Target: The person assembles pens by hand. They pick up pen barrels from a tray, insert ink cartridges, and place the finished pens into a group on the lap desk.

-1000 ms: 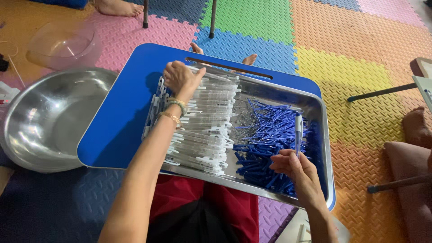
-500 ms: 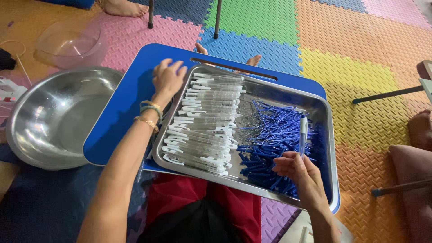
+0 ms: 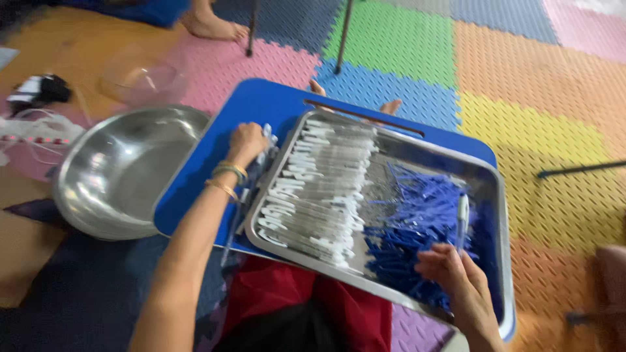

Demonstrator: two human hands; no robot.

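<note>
The right hand (image 3: 456,277), at the tray's 5 o'clock corner, is pinching one assembled pen (image 3: 462,221) upright, fingers narrow around its lower barrel, tip end pointing toward 12 o'clock. Judged from this, the pen should be kept vertical and clear of the pile while the other hand is steadying the work. Below it, a loose heap of blue pen parts (image 3: 417,228) is filling the right half of the steel tray (image 3: 502,215). At 9 o'clock of that heap, clear pen barrels (image 3: 319,189) are lying in tight parallel rows. The left hand (image 3: 246,143) is closing around a few barrels at the tray's 10 o'clock edge, over the blue lap board (image 3: 261,104). Farther out at 9 o'clock, a large steel bowl (image 3: 124,169) is sitting beside the board
</note>
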